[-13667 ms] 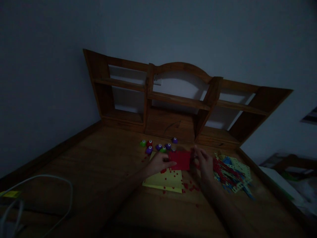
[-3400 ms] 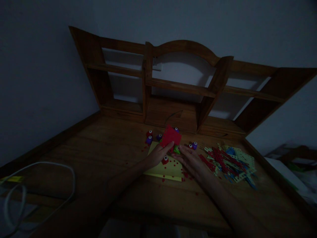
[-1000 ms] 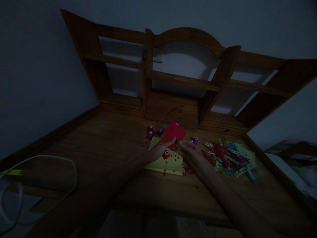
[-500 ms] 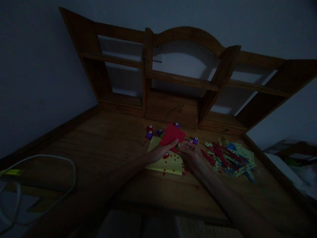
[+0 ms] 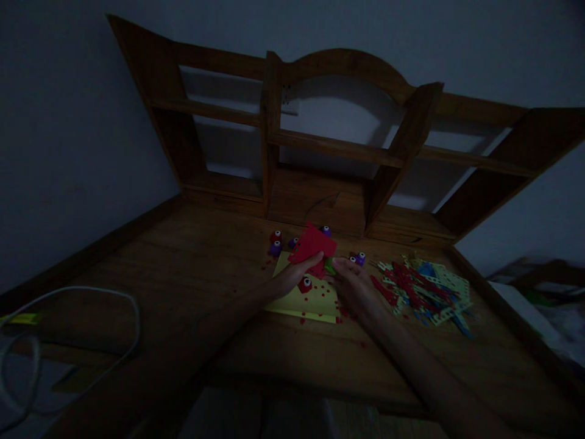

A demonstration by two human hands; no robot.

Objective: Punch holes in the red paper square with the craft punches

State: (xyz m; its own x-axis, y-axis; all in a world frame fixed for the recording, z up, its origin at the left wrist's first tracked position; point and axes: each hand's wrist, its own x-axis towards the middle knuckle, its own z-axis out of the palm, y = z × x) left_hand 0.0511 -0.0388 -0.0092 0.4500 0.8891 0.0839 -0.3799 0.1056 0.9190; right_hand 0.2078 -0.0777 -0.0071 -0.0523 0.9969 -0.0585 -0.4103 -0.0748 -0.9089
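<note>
My left hand [image 5: 294, 276] is closed on a sheet of red paper [image 5: 315, 241] with a notched edge, holding it above the desk. My right hand [image 5: 353, 277] grips a small green craft punch [image 5: 329, 266] at the paper's right edge. Whether the paper sits in the punch's slot is hard to see in the dim light. Beneath both hands lies a yellow sheet [image 5: 315, 305], sprinkled with tiny red cut-outs. A red punch [image 5: 305, 284] with a white round button rests on this sheet, beside my left hand.
Purple punches [image 5: 275, 248] and another red punch [image 5: 276, 236] stand behind the sheet; a purple one [image 5: 361, 258] is to the right. Cut strips of red, blue and pale paper [image 5: 425, 292] are heaped at right. A wooden shelf [image 5: 320, 192] backs the desk; a white cable [image 5: 132, 299] loops at left.
The red paper has shifted slightly left and turned, with my left hand. More of the green punch and of the red punch on the yellow sheet now shows.
</note>
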